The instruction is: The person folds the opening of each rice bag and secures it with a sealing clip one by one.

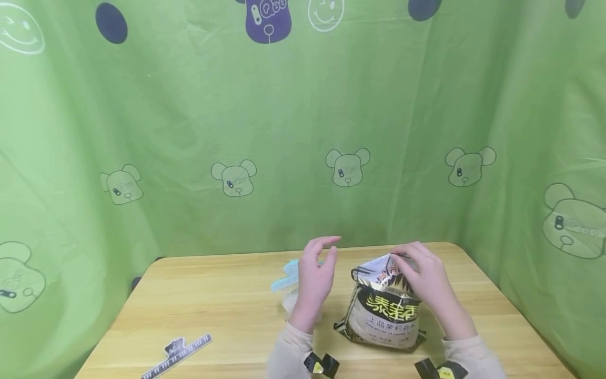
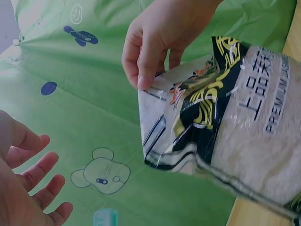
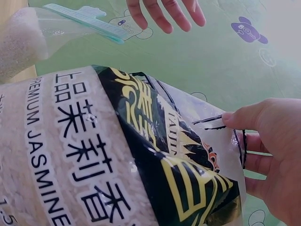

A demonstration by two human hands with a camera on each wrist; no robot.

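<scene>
A bag of jasmine rice (image 1: 383,321) with black and gold print stands on the table, its top folded over. My right hand (image 1: 423,273) pinches the top edge of the bag between thumb and fingers; the right wrist view shows the thumb (image 3: 240,117) on the near side of the white film. To the left of the bag, my left hand (image 1: 316,276) is raised with its fingers loosely bent and apart, holding nothing. Behind that hand is a smaller clear bag of grains (image 3: 21,42), its top held in a turquoise sealing clip (image 3: 87,21).
A clip with a piano-key pattern (image 1: 177,355) lies at the table's front left. The wooden table (image 1: 213,295) is enclosed by a green curtain (image 1: 293,116) with bear-head prints at the back and sides.
</scene>
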